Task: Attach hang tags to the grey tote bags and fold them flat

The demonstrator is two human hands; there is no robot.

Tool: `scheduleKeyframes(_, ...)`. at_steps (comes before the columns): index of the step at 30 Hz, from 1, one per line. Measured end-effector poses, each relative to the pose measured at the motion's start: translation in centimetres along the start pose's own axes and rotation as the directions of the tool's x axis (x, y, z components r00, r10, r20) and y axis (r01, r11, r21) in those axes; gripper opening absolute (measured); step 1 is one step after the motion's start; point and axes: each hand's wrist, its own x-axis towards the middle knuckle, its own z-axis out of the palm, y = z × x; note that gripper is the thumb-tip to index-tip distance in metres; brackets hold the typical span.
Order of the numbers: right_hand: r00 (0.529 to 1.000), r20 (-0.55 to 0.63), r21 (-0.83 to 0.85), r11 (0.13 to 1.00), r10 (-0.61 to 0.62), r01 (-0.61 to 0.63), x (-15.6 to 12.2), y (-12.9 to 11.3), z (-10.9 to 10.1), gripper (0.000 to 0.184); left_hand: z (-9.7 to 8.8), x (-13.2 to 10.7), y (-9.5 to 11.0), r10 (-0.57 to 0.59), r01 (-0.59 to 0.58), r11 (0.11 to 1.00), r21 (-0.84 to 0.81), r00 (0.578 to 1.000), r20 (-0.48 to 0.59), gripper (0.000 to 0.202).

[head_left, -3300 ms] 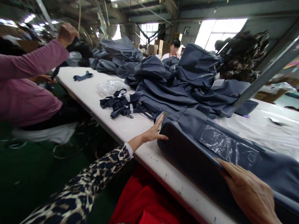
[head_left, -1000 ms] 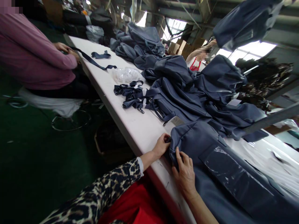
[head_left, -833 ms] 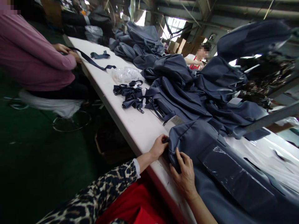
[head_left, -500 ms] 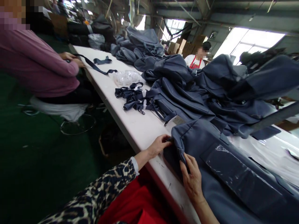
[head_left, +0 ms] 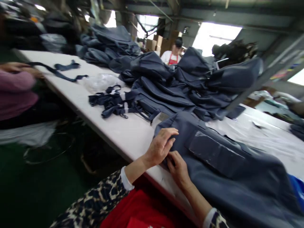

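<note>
A grey-blue fabric bag [head_left: 237,177] with a clear plastic pocket [head_left: 213,153] lies on the white table [head_left: 118,129] in front of me. My left hand [head_left: 161,145] rests on the bag's near corner, fingers curled over the fabric. Just below it, my right hand [head_left: 177,167] pinches the bag's edge at the table's rim. Both hands touch the same corner. What lies under the fingers is hidden.
A heap of the same grey-blue bags [head_left: 180,85] fills the table's middle, with loose straps [head_left: 114,103] and a clear plastic bundle [head_left: 97,82] to its left. A person in pink [head_left: 16,95] sits at the left; another person [head_left: 172,55] stands behind the heap.
My head has turned right, shifting the scene left. My left hand has moved up onto the bag's corner and my right hand has closed in beneath it.
</note>
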Motion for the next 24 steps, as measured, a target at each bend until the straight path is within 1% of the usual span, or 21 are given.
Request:
scheduleKeyframes(1, 1.0, -0.009, -0.033, 0.999, 0.002, -0.002, -0.1, -0.1, 0.1, 0.026, 0.7, 0.4, 0.5, 0.108, -0.139, 0.979, 0.147, 0.973, 0.203, 0.034)
scheduleKeyframes(2, 1.0, -0.013, -0.07, 0.998, 0.005, -0.006, -0.2, -0.3, 0.0, 0.026, 1.4, 0.6, 0.5, 0.15, -0.263, 0.925, 0.275, 0.916, 0.373, 0.037)
scheduleKeyframes(3, 1.0, -0.005, -0.103, 0.995, 0.007, -0.008, -0.4, -0.4, -0.4, 0.027, 2.1, 0.7, 0.1, 0.139, -0.348, 0.856, 0.381, 0.866, 0.48, 0.04)
scheduleKeyframes(4, 1.0, 0.011, -0.124, 0.992, 0.005, -0.003, -0.5, -0.5, -1.2, 0.027, 2.7, 0.6, -0.6, 0.1, -0.395, 0.783, 0.48, 0.842, 0.53, 0.044)
scheduleKeyframes(5, 0.999, 0.041, -0.148, 0.989, -0.005, 0.011, -0.6, -0.7, -2.4, 0.026, 3.2, 0.5, -1.6, 0.066, -0.436, 0.717, 0.544, 0.819, 0.569, 0.048)
scheduleKeyframes(6, 0.997, 0.081, -0.195, 0.98, -0.017, 0.033, -0.9, -1.0, -4.0, 0.022, 3.5, 0.2, -2.7, 0.053, -0.47, 0.668, 0.577, 0.803, 0.593, 0.053)
scheduleKeyframes(7, 0.992, 0.126, -0.271, 0.961, -0.021, 0.055, -1.3, -1.2, -6.1, 0.018, 3.6, 0.0, -3.7, 0.051, -0.494, 0.632, 0.597, 0.795, 0.604, 0.057)
scheduleKeyframes(8, 0.986, 0.169, -0.372, 0.926, -0.006, 0.069, -1.9, -1.3, -8.7, 0.015, 3.5, -0.3, -4.5, 0.053, -0.511, 0.605, 0.611, 0.791, 0.61, 0.061)
scheduleKeyframes(9, 0.979, 0.201, -0.502, 0.861, 0.029, 0.077, -2.8, -1.2, -11.5, 0.017, 3.4, -0.6, -5.2, 0.056, -0.522, 0.588, 0.618, 0.789, 0.612, 0.064)
scheduleKeyframes(10, 0.975, 0.204, -0.621, 0.782, 0.091, 0.057, -4.0, -0.8, -14.4, 0.02, 3.2, -0.8, -5.6, 0.058, -0.528, 0.576, 0.624, 0.788, 0.613, 0.065)
scheduleKeyframes(12, 0.968, 0.142, -0.759, 0.651, 0.208, -0.029, -7.4, 1.0, -19.8, 0.03, 2.9, -1.0, -5.8, 0.054, -0.534, 0.567, 0.627, 0.784, 0.619, 0.066)
scheduleKeyframes(13, 0.958, 0.108, -0.797, 0.599, 0.267, -0.077, -9.5, 2.3, -21.9, 0.036, 2.8, -1.0, -5.7, 0.052, -0.539, 0.566, 0.624, 0.778, 0.626, 0.066)
scheduleKeyframes(14, 0.943, 0.067, -0.824, 0.551, 0.327, -0.133, -11.6, 3.7, -23.5, 0.039, 2.7, -1.0, -5.6, 0.05, -0.544, 0.566, 0.62, 0.773, 0.632, 0.066)
scheduleKeyframes(15, 0.926, 0.018, -0.839, 0.509, 0.376, -0.19, -13.7, 5.2, -24.4, 0.044, 2.8, -1.0, -5.4, 0.049, -0.55, 0.566, 0.614, 0.766, 0.641, 0.067)
scheduleKeyframes(16, 0.912, -0.003, -0.845, 0.486, 0.41, -0.222, -15.6, 6.6, -24.7, 0.049, 2.8, -0.9, -5.4, 0.046, -0.557, 0.564, 0.61, 0.758, 0.651, 0.067)
scheduleKeyframes(17, 0.903, -0.03, -0.848, 0.467, 0.428, -0.25, -17.3, 7.8, -24.4, 0.053, 2.8, -0.8, -5.4, 0.042, -0.564, 0.561, 0.606, 0.75, 0.66, 0.067)
scheduleKeyframes(19, 0.893, -0.067, -0.843, 0.454, 0.445, -0.289, -19.4, 9.4, -23.1, 0.057, 2.9, -0.7, -5.5, 0.03, -0.576, 0.551, 0.604, 0.737, 0.675, 0.066)
scheduleKeyframes(22, 0.886, -0.11, -0.824, 0.457, 0.45, -0.334, -20.2, 10.5, -21.0, 0.057, 2.9, -0.6, -5.7, 0.042, -0.601, 0.527, 0.601, 0.725, 0.688, 0.065)
scheduleKeyframes(24, 0.883, -0.117, -0.811, 0.47, 0.454, -0.349, -20.0, 10.7, -20.6, 0.057, 3.1, -0.8, -5.2, 0.082, -0.618, 0.502, 0.605, 0.73, 0.679, 0.064)
